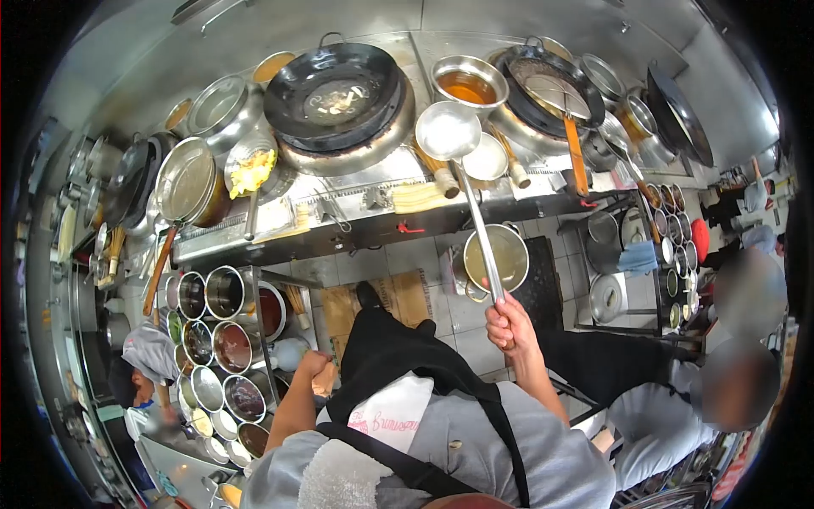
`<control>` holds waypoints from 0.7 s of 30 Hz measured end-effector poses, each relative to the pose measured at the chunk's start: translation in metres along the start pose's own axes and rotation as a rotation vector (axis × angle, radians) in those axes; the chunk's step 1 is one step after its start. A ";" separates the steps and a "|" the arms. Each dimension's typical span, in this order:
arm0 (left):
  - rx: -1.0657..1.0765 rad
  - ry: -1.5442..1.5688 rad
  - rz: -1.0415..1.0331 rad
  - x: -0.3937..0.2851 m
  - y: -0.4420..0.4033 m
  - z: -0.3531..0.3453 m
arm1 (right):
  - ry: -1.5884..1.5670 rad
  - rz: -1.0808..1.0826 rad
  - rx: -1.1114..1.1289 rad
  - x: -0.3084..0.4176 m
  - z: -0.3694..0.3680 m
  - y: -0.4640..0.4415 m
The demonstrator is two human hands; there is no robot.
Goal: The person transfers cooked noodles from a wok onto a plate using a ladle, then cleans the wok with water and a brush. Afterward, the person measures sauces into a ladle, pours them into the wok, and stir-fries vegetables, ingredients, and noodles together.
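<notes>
Holding a long metal ladle, the right hand has its fingers wrapped round the end of the handle. The ladle's round bowl is far ahead of that hand and a little to its left, up over the front of the stove. Curled in, the left hand is low down beside the black apron, well apart from the ladle; I cannot tell if it has anything inside.

Just ahead of the right hand, and lower, is a deep pot with loop handles. The ladle's handle crosses above it. Past the ladle's bowl is a metal bowl of orange-brown liquid.

Far ahead and to the left of the right hand is a big black wok with small pale bits in the bottom. Ahead and to the right is another wok. A wire strainer lies across it, with its wooden handle pointing back toward the person.

Just left of the left hand are many round metal pots, some with dark or red sauce. Farther ahead of that hand, a metal scoop holds lumpy yellow food. To the right of the right hand is another person in a grey shirt.
</notes>
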State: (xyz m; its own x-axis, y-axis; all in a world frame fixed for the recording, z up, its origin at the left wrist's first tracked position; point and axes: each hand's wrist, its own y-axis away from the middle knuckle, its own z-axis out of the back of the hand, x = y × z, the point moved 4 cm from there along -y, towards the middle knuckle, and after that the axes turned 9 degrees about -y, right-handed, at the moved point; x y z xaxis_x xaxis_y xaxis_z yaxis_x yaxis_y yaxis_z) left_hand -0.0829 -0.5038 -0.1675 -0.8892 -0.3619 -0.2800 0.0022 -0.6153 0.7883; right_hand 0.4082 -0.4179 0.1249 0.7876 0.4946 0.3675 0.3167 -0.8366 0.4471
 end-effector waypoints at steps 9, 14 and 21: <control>0.279 -0.503 -0.381 0.111 -0.050 -0.057 | 0.146 0.006 0.033 -0.001 -0.014 -0.054; 0.172 -0.596 -0.459 0.073 -0.065 -0.001 | 0.175 0.028 0.003 -0.011 -0.019 -0.071; -0.047 -0.201 -0.342 0.030 -0.107 0.080 | 0.276 0.060 -0.058 -0.018 -0.037 -0.084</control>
State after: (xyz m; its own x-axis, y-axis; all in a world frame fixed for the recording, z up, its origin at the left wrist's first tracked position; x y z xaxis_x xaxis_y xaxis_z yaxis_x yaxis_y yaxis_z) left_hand -0.1470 -0.3925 -0.2164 -0.9141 0.0104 -0.4053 -0.2924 -0.7095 0.6412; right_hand 0.3476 -0.3475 0.1110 0.6281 0.4964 0.5993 0.2369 -0.8555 0.4604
